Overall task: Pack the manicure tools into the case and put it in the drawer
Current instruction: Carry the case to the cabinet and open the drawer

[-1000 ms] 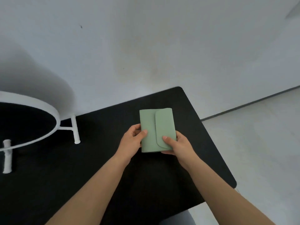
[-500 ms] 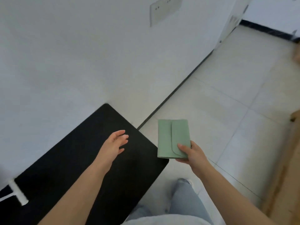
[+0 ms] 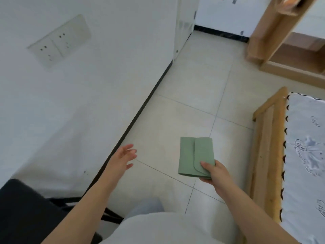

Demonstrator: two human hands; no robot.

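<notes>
The green manicure case (image 3: 196,155) is closed, its rounded flap folded over the front. My right hand (image 3: 217,176) grips its lower right corner, thumb on the flap, and holds it in the air above the tiled floor. My left hand (image 3: 123,158) hovers to the left of the case, empty, with the fingers spread apart. No tools show outside the case. No drawer is in sight.
The black table (image 3: 22,210) sits at the lower left against the white wall with a socket plate (image 3: 59,40). A wooden bed frame (image 3: 267,148) with a white patterned cover runs along the right. A wooden shelf unit (image 3: 284,43) stands at the upper right.
My left hand let go of the case. My right hand carried it off the black table and out over the floor, while my view swung right toward the bed and shelf.
</notes>
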